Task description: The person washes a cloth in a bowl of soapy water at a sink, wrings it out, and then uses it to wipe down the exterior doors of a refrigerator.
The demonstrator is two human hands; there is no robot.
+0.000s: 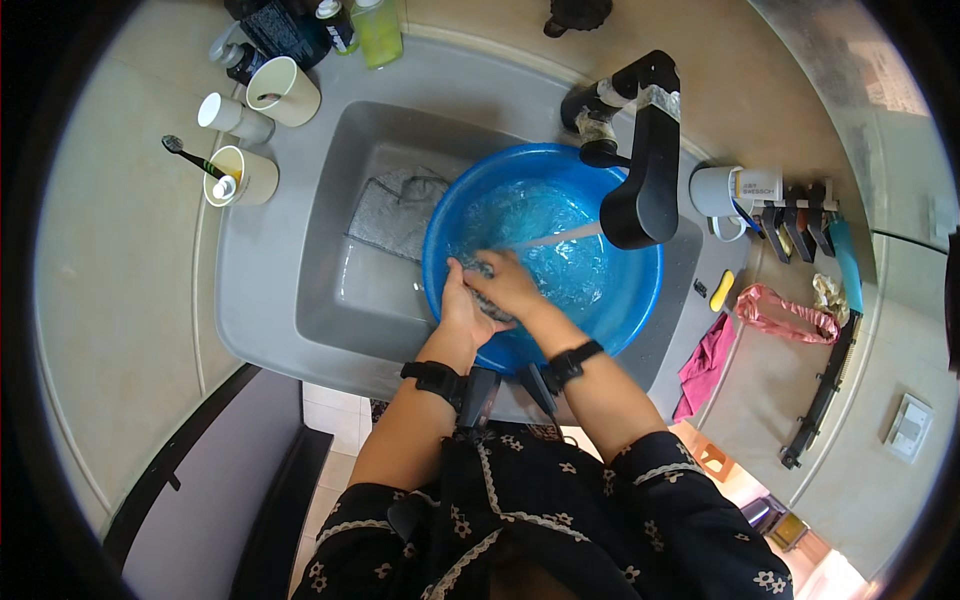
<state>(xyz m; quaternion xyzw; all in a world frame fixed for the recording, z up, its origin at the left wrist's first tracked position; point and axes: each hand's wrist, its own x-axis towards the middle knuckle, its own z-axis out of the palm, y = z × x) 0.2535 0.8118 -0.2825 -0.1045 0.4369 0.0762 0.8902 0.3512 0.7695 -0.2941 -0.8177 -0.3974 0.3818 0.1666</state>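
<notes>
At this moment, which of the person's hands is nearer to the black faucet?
Right. The right hand is over the blue basin, left of the black faucet; the left hand is farther left.

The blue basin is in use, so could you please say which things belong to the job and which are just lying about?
Likely part of the job:
left hand and right hand around a grey bundle
blue basin
black tap, running
perhaps the grey cloth in the sink

Apparently just lying about:
toothbrush
pink cloth
pink band
white mug
</notes>
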